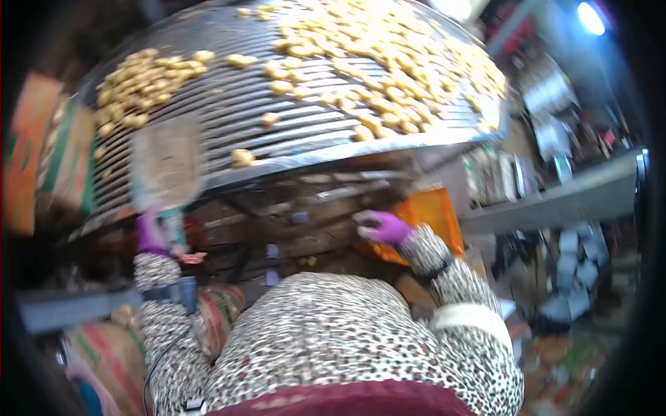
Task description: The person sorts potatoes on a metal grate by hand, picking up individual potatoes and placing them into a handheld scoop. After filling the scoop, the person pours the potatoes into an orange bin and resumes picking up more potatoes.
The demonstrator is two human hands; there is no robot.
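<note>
My left hand, in a purple glove, is closed around the handle end of a flat, pale scoop at the near left edge of a slatted metal table. The scoop lies over the slats, below a pile of potatoes. To the right, my right hand, also gloved, hangs in front of the table edge beside an orange crate. Its fingers are curled apart with nothing between them. A larger spread of potatoes covers the right part of the slats.
Striped sacks stand at the left, beyond the table's end, and at the lower left. A grey beam runs along the right side. Below the table edge is a dark, cluttered floor.
</note>
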